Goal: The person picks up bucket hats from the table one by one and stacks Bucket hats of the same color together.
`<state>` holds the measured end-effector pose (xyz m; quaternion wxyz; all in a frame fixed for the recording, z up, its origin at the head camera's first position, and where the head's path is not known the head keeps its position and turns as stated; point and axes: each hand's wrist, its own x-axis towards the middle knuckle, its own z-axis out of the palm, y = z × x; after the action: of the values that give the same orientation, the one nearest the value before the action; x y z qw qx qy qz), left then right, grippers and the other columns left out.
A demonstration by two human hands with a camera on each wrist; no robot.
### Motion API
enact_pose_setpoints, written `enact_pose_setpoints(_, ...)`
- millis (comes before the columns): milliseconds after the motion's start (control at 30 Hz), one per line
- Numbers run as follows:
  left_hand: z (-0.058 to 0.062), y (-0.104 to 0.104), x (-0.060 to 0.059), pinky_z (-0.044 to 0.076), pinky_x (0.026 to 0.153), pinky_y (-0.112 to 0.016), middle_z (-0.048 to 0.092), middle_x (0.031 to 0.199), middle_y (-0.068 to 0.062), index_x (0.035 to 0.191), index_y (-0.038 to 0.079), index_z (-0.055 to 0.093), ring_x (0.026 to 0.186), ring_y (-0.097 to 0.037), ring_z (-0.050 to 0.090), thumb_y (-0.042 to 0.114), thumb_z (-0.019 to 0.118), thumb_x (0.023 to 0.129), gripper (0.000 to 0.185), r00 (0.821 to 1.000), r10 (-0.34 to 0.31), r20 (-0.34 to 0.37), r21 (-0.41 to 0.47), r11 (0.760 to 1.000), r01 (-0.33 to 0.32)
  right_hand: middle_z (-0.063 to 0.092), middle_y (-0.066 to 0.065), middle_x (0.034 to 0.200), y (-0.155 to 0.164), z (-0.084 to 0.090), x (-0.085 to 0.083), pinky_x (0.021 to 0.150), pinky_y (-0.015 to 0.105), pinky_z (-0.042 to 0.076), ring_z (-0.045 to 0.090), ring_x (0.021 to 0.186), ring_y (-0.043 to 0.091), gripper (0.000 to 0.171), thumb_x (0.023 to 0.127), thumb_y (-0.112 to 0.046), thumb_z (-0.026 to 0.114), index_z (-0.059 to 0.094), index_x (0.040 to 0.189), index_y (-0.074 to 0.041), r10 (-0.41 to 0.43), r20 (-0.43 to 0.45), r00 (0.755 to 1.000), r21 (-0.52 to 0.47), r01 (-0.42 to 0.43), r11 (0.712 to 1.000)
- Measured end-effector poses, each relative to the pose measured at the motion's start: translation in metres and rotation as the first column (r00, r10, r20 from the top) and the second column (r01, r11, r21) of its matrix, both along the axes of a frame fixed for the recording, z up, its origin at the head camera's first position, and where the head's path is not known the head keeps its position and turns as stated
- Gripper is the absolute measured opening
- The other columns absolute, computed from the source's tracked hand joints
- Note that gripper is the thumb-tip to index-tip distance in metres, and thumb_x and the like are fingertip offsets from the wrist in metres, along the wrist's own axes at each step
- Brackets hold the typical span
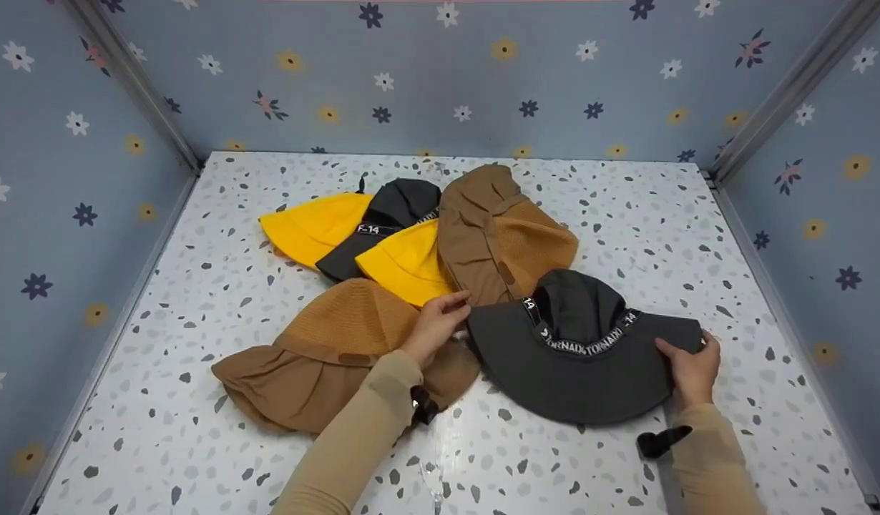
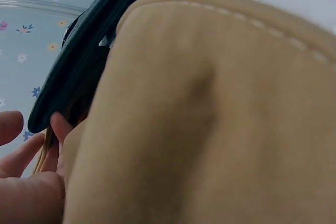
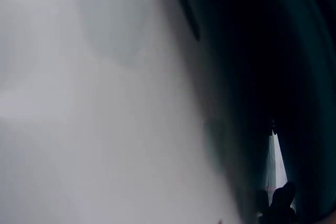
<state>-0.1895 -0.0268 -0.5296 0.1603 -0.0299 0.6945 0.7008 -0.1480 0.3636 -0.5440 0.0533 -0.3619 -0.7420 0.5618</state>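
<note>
A dark grey bucket hat [image 1: 576, 386] with a lettered band lies crown-away at the right front, brim spread wide. My right hand [image 1: 694, 368] pinches the right end of its brim, thumb on top and fingers beneath. My left hand [image 1: 440, 322] is at the brim's left edge, fingers fairly straight, reaching over a brown sun hat [image 1: 325, 357] with a knitted crown. In the left wrist view, fingers [image 2: 31, 192] stand apart around the dark brim tip [image 2: 39, 121], and brown fabric [image 2: 199, 103] hides much. The right wrist view shows mostly the dark brim [image 3: 310, 77] and tabletop.
Behind lie another brown sun hat [image 1: 476, 236], a yellow hat [image 1: 408, 261], a second dark grey hat [image 1: 404, 204] and more yellow hat fabric [image 1: 315, 222], overlapping in a row. Flowered panels [image 1: 440, 86] enclose the speckled table [image 1: 218, 200] at the back and sides.
</note>
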Motion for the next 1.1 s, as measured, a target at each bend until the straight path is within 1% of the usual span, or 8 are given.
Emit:
enact_pose_setpoints(133,0.005,-0.002,-0.008,0.052,0.098,-0.036,0.055,0.140,-0.019,0.141,-0.001,0.052,0.116,-0.025,0.059,0.009,0.056,0.100,0.042,0.998,0.058,-0.021,0.019,0.998,-0.057,0.014,0.021,0.164,-0.001,-0.001,-0.001,0.124,0.040,0.021,0.021,0.150,0.034,0.092,0.089,-0.006,0.070,0.009,0.158,-0.002,0.000,-0.004,1.000,0.012,0.000,1.000)
enact_pose_setpoints(300,0.014,-0.005,-0.019,0.059,0.077,-0.033,0.039,0.155,-0.013,0.148,0.008,0.045,0.096,-0.023,0.067,0.012,0.058,0.100,0.051,0.982,0.183,0.039,0.084,0.979,-0.185,0.014,0.021,0.163,-0.001,-0.001,0.000,0.123,0.041,0.022,0.022,0.150,0.034,0.091,0.089,-0.006,0.069,0.008,0.158,-0.001,-0.003,0.000,1.000,0.015,0.003,1.000)
enact_pose_setpoints(400,0.018,-0.006,-0.023,0.061,0.070,-0.034,0.026,0.162,-0.009,0.154,0.012,0.034,0.095,-0.024,0.067,0.007,0.056,0.100,0.058,0.971,0.224,0.082,0.170,0.957,-0.235,0.015,0.023,0.163,-0.002,-0.001,0.000,0.123,0.041,0.022,0.023,0.149,0.035,0.091,0.089,-0.006,0.069,0.008,0.157,0.000,-0.001,-0.010,1.000,0.017,0.001,1.000)
enact_pose_setpoints(567,0.021,-0.004,-0.025,0.058,0.082,-0.048,0.013,0.166,-0.004,0.158,0.016,0.020,0.119,-0.039,0.061,-0.004,0.049,0.100,0.068,0.956,0.240,0.166,0.331,0.900,-0.283,0.014,0.024,0.161,-0.002,0.000,0.000,0.123,0.040,0.022,0.023,0.148,0.035,0.090,0.088,-0.007,0.070,0.013,0.157,0.000,-0.007,-0.007,1.000,0.025,0.007,1.000)
enact_pose_setpoints(700,0.021,-0.003,-0.025,0.056,0.086,-0.054,0.013,0.166,-0.005,0.159,0.016,0.013,0.131,-0.040,0.051,-0.008,0.048,0.099,0.073,0.949,0.257,0.185,0.385,0.869,-0.310,0.007,0.023,0.161,-0.004,0.005,0.001,0.123,0.040,0.021,0.018,0.148,0.036,0.088,0.089,-0.009,0.068,0.013,0.158,-0.002,-0.009,0.007,1.000,0.007,0.009,1.000)
enact_pose_setpoints(800,0.020,-0.004,-0.024,0.060,0.082,-0.044,0.018,0.165,-0.007,0.159,0.015,0.012,0.132,-0.036,0.050,-0.008,0.049,0.098,0.075,0.950,0.268,0.163,0.351,0.884,-0.309,0.002,0.021,0.163,-0.006,0.012,0.002,0.124,0.039,0.018,0.012,0.151,0.034,0.088,0.092,-0.011,0.065,0.008,0.159,-0.004,0.010,0.020,1.000,-0.021,-0.009,1.000)
enact_pose_setpoints(933,0.022,-0.004,-0.022,0.055,0.076,-0.032,0.025,0.163,-0.009,0.159,0.012,0.014,0.126,-0.032,0.053,-0.009,0.051,0.094,0.078,0.948,0.280,0.155,0.303,0.899,-0.315,0.001,0.016,0.166,-0.010,0.023,0.001,0.125,0.037,0.012,0.007,0.153,0.029,0.086,0.094,-0.013,0.061,0.005,0.159,-0.004,0.053,0.019,0.998,-0.054,-0.052,0.997)
enact_pose_setpoints(1100,0.025,0.000,-0.020,0.054,0.075,-0.033,0.032,0.157,-0.013,0.158,0.008,0.019,0.120,-0.029,0.053,-0.013,0.050,0.089,0.078,0.943,0.281,0.179,0.362,0.872,-0.329,0.002,0.014,0.167,-0.015,0.031,0.000,0.126,0.037,0.009,0.003,0.154,0.027,0.084,0.095,-0.015,0.060,0.006,0.159,-0.004,0.125,0.028,0.992,-0.041,-0.124,0.991)
